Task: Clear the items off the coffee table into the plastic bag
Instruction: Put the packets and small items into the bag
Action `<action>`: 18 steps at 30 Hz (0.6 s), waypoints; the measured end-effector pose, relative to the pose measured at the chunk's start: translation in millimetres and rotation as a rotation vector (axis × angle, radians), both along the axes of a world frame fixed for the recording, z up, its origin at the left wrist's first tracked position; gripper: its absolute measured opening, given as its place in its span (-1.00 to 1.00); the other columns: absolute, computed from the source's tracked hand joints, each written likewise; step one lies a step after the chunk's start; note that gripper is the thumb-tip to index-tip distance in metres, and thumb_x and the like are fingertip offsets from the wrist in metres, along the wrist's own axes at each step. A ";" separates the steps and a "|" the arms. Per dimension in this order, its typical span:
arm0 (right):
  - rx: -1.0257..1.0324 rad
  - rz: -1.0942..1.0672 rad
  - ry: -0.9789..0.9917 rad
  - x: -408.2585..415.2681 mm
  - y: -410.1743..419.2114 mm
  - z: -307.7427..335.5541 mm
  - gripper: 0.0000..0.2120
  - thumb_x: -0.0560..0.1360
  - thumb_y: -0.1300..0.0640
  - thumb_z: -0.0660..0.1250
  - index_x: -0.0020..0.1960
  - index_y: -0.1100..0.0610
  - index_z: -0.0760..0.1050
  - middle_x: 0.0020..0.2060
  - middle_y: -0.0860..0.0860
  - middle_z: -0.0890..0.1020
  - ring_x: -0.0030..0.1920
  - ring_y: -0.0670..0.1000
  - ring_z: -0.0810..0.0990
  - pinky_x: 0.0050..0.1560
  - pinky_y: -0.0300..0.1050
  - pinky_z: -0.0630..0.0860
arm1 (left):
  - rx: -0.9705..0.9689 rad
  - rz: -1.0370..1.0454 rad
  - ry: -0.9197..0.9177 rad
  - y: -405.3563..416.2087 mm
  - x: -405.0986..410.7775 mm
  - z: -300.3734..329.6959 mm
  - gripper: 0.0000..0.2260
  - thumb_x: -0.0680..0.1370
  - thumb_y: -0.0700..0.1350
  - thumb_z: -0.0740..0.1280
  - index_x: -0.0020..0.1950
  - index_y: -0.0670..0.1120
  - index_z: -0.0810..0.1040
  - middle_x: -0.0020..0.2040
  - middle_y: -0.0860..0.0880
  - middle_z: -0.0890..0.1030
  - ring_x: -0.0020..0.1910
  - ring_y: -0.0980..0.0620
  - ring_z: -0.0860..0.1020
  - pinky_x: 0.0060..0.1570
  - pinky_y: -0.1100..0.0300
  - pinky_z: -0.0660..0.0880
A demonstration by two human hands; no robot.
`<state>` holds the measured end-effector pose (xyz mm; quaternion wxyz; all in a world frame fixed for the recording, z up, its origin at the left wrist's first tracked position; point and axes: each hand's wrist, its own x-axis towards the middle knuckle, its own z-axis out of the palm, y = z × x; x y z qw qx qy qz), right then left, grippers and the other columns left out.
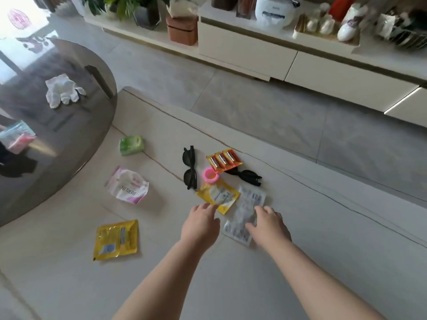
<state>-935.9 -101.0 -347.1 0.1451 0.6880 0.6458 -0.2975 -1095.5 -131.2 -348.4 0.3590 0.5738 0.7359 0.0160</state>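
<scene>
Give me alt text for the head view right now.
Two bare hands reach over a pale coffee table: the left hand at a small yellow sachet, the right hand on a clear plastic bag. Beyond lie sunglasses, a battery pack, a pink ring and more packets.

Grey tiled floor (265, 107) runs across the middle of the view; beyond it sits a long cream cabinet (245, 51) with flat drawer fronts; on top, a white rounded appliance (272, 10), a white shoe (350, 21) tipped on its side, a red object (339, 5) behind it — too blurred to name; to the left, a terracotta-coloured box (182, 30) just beside the cabinet's end, and leafy green plants (124, 5) in a dark pot (146, 16) further left; at far left a dark glossy round surface (69, 139) — a crumpled white glove (62, 91) lying on it, bright window glare above.
</scene>
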 end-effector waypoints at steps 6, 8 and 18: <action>0.057 -0.167 -0.095 -5.9 16.9 -38.8 -0.45 0.50 -0.11 0.26 0.38 0.09 0.20 0.27 0.11 0.42 0.29 0.13 0.37 0.08 -0.02 0.45 | -0.003 -0.147 0.079 31.3 14.5 -46.3 -0.42 0.56 -0.28 0.15 0.53 0.09 0.14 0.58 0.00 -0.04 0.57 -0.06 -0.10 0.48 -0.02 0.14; 0.061 -0.238 -0.101 -10.1 15.1 -48.2 -0.37 0.46 -0.15 0.31 0.38 0.10 0.18 0.25 0.12 0.42 0.28 0.13 0.38 0.09 -0.02 0.46 | -0.033 -0.230 0.143 33.6 14.5 -55.7 -0.33 0.53 -0.27 0.20 0.56 0.10 0.01 0.58 -0.03 -0.16 0.56 -0.08 -0.18 0.50 -0.02 0.06; 0.012 -0.551 -0.062 -21.2 11.8 -69.7 -0.36 0.33 -0.11 0.47 0.22 0.19 0.29 0.19 0.14 0.49 0.19 0.17 0.52 0.14 0.02 0.45 | 0.248 -0.448 0.397 36.1 1.3 -70.0 -0.51 -0.01 0.00 0.66 -0.13 -0.01 0.65 -0.19 0.04 0.60 -0.18 -0.01 0.60 -0.27 0.21 0.54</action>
